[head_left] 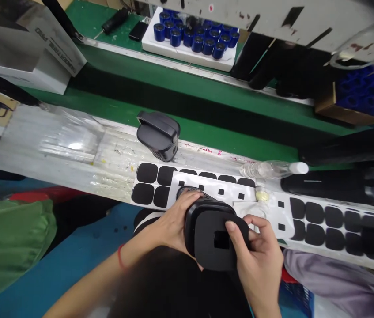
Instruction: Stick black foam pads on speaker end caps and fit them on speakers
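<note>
**Both hands hold a black pad [206, 247] to a black device [211, 205]**

The left hand [176, 221] has its grip wrapped around the side of the black device, which sits in front of the person's body at the near edge of the desk [117, 143]. The right hand [264, 251] has its grip closed on the pad's edge, thumb on the outer face. The pad, with a square hole, lies over the device's end, its right edge jutting past the rim.

Just beyond the hands, a white sheet with square holes [233, 187] partly covers a sheet of rounded black pads [145, 194]; more pads [334, 218] lie to the right. A second black device [158, 137] stands behind the sheets, a clear bottle [266, 169] on its side to the right. Farther back, blue cylinders [197, 43] fill a white tray [183, 55].
</note>
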The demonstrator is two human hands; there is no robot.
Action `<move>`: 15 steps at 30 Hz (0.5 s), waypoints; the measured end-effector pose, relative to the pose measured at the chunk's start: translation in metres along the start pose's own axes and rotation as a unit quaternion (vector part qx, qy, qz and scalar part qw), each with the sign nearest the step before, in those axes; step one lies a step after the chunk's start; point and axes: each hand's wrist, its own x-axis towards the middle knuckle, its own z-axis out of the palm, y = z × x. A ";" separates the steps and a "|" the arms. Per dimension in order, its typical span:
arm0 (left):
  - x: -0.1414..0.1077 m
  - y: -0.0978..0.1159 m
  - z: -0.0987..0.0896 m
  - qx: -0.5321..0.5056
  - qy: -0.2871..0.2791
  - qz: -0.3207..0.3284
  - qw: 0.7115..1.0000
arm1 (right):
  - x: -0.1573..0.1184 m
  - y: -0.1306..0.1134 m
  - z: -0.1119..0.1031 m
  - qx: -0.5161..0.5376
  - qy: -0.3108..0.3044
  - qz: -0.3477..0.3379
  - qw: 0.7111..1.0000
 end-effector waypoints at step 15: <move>0.006 0.006 -0.001 -0.099 -0.014 -0.049 0.994 | -0.004 0.005 0.002 -0.075 0.056 -0.061 0.994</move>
